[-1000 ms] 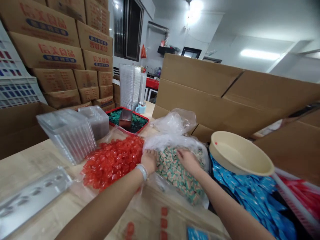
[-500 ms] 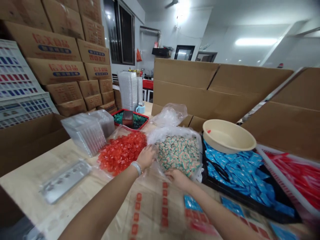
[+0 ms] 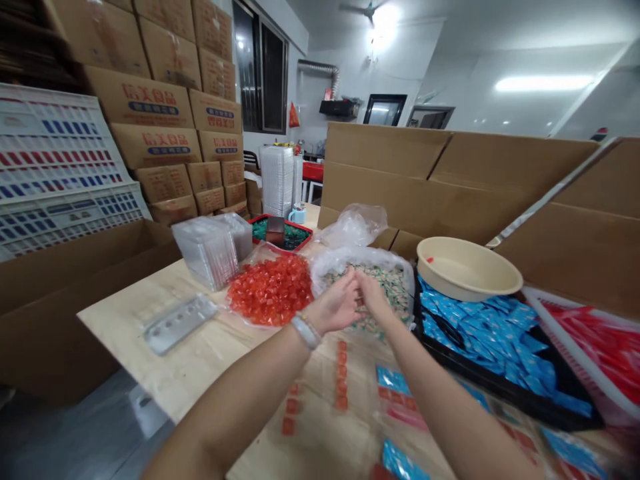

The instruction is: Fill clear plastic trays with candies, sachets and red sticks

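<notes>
Clear trays [image 3: 205, 257] stand nested, probably to save table space. Red pieces [image 3: 273, 290] lie heaped beside the left forearm, apparently for short reach. The left hand [image 3: 337, 305] is half open, fingers curved; the right hand [image 3: 371, 292] is loosely bent, meeting it. Any held item cannot be confirmed. Both are over the green-and-pink pieces [image 3: 397, 290], in an open bag [image 3: 320, 263] presumably spread for access from above

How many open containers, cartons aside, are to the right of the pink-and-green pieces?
3: the cream basin at the back, the black tray of blue packets below it, and the white basket at far right. The right arm may hide others.
</notes>
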Demonstrator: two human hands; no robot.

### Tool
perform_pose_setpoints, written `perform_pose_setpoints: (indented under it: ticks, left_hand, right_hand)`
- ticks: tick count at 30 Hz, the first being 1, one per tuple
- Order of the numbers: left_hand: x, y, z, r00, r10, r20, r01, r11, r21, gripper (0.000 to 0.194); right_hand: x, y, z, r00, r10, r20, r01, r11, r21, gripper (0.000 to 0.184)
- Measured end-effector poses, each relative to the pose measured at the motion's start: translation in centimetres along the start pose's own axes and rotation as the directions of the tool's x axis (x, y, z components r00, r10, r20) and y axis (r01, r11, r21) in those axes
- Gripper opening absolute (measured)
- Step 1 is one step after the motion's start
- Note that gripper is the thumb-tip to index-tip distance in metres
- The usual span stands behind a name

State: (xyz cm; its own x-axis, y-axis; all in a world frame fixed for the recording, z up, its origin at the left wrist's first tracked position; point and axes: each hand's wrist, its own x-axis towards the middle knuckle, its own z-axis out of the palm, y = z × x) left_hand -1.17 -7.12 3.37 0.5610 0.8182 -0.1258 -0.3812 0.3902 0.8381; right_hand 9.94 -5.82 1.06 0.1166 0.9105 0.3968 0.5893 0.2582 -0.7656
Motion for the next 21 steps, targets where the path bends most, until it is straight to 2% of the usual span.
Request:
perform_pose_setpoints:
  ticks: [2, 4, 5, 6, 8, 9, 10, 11, 13, 16, 18, 20, 21]
  left_hand:
    - [-2.7, 1.1, -0.6, 0.999, -0.008, 0.037, 0.011, 0.996, -0.085, 0.057]
    - [-5.4, 1.7, -1.5, 1.000, 0.015, 0.004, -0.015, 0.996, -0.085, 0.062]
    - [-6.9, 1.9, -2.0, 0.999, 0.042, -0.021, -0.042, 0.999, -0.022, 0.063]
    - [-8.5, 1.8, -2.7, 0.997, 0.071, -0.036, -0.068, 0.994, 0.083, 0.061]
    - [-12.1, 1.1, -4.5, 0.984, 0.155, -0.085, -0.111, 0.917, 0.382, 0.051]
    - [-14.2, 0.4, -5.7, 0.967, 0.205, -0.151, -0.088, 0.827, 0.555, 0.050]
    - [-16.3, -0.6, -7.0, 0.936, 0.267, -0.232, -0.025, 0.703, 0.710, 0.049]
    - [-18.5, -2.0, -8.4, 0.909, 0.324, -0.263, 0.042, 0.555, 0.831, 0.046]
    - [-22.5, -5.6, -11.0, 0.921, 0.341, -0.186, 0.106, 0.240, 0.965, 0.039]
    - [-26.5, -11.3, -13.9, 0.937, 0.348, 0.027, 0.051, -0.211, 0.976, 0.050]
    - [-27.8, -14.0, -15.4, 0.926, 0.356, 0.123, 0.029, -0.392, 0.920, 0.060]
    - [-28.0, -15.3, -17.1, 0.917, 0.349, 0.194, 0.004, -0.493, 0.870, 0.069]
    - [-27.9, -15.6, -18.1, 0.914, 0.338, 0.224, -0.016, -0.523, 0.852, 0.072]
  right_hand:
    - [-1.4, -0.9, -0.3, 1.000, -0.001, -0.013, 0.000, 1.000, -0.017, 0.050]
    - [-3.7, -1.8, 0.4, 0.990, -0.138, -0.013, 0.137, 0.990, -0.039, 0.046]
    - [-5.1, -2.2, 1.1, 0.968, -0.245, 0.051, 0.248, 0.967, -0.063, 0.044]
    - [-6.8, -2.3, 1.9, 0.949, -0.294, 0.111, 0.303, 0.951, -0.067, 0.043]
    - [-10.4, -2.0, 3.4, 0.935, -0.271, 0.230, 0.307, 0.941, -0.140, 0.044]
    - [-12.3, -1.6, 4.1, 0.934, -0.210, 0.289, 0.271, 0.944, -0.189, 0.042]
    - [-14.2, -1.2, 4.7, 0.924, -0.147, 0.352, 0.239, 0.942, -0.236, 0.039]
    - [-16.1, -0.8, 5.3, 0.898, -0.105, 0.427, 0.232, 0.938, -0.258, 0.038]
    - [-19.6, -0.4, 6.2, 0.828, -0.094, 0.553, 0.267, 0.933, -0.241, 0.050]
    - [-23.6, -0.6, 7.2, 0.770, -0.037, 0.637, 0.267, 0.926, -0.268, 0.077]
    - [-25.4, -0.7, 7.5, 0.736, -0.016, 0.676, 0.268, 0.925, -0.269, 0.081]
    - [-26.7, -0.4, 7.6, 0.716, -0.049, 0.696, 0.303, 0.920, -0.247, 0.077]
    - [-27.3, -0.2, 7.6, 0.722, -0.076, 0.687, 0.330, 0.911, -0.246, 0.074]
